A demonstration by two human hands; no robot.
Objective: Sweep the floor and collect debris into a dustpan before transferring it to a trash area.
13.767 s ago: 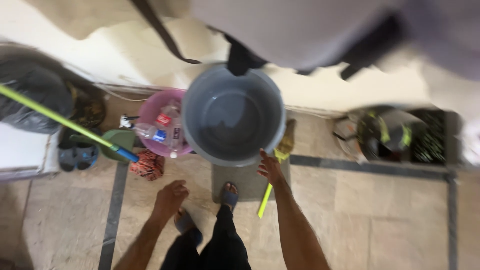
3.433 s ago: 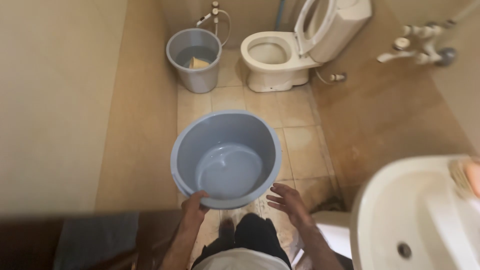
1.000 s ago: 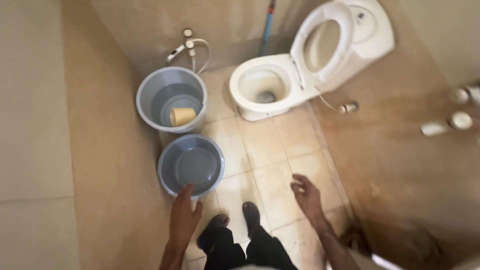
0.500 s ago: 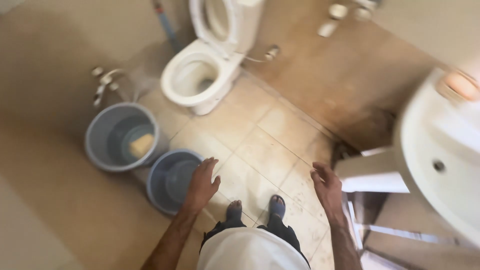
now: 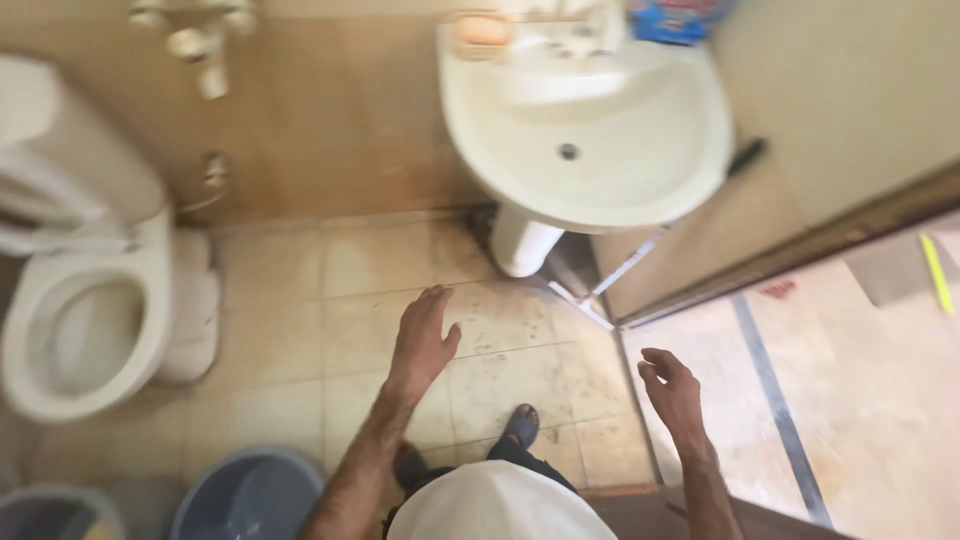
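Observation:
My left hand (image 5: 422,340) hangs in front of me over the beige floor tiles, fingers spread, holding nothing. My right hand (image 5: 672,393) is lower right, fingers loosely curled and empty, near the doorway threshold. The wide grey-blue basin (image 5: 245,495) stands on the floor at the bottom left, behind my left forearm. A second grey bucket (image 5: 55,513) shows only its rim at the bottom left corner. My feet in sandals (image 5: 519,425) stand between the two hands.
A white toilet (image 5: 80,320) with raised lid fills the left edge. A white pedestal washbasin (image 5: 585,125) is at the top centre, with a soap bar and taps behind it. Wall taps (image 5: 200,45) sit top left. The doorway opens at the right.
My view has swung right, from the toilet and buckets toward the washbasin and doorway. The basin stays on the floor, now behind my left arm. Both hands remain empty.

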